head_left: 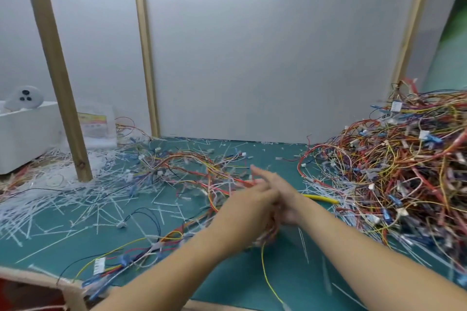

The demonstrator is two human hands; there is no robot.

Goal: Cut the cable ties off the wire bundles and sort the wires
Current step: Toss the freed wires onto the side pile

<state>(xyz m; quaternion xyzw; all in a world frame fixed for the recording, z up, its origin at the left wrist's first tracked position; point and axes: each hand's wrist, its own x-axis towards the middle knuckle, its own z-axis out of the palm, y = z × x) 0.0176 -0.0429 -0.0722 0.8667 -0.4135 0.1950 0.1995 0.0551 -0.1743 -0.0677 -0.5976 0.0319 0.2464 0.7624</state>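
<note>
Hands, two, meeting at the centre of the green surface (252, 283), both blurred
- Left hand (246, 206): back upward, fingers curled down round a small wire bundle (267, 235) that hangs beneath both hands, just above the surface; one yellow wire (265, 276) trails from it toward the near edge
- Right hand (276, 193): touching the left, fingers (255, 174) stretched forward and leftward; too blurred to tell whether it grips anything
- Wire heap (404, 171): large tangled mound of red, yellow, orange and blue leads with white connectors, filling the right side of the surface
- Loose wires (192, 166): thinner spread, beyond and left of the hands
- Harness (121, 260): white connector with coloured leads, near left edge
- Cut cable ties (63, 199): white strips, scattered thickly over the left half, sparser elsewhere
- Yellow rod-shaped item (321, 198): lying just right of the hands, at the foot of the heap
- Wooden posts (54, 68), upright, far left and centre-left
- White box (25, 131), far left, behind the nearer post
- Plastic bag (97, 124) with label, beside the box
</note>
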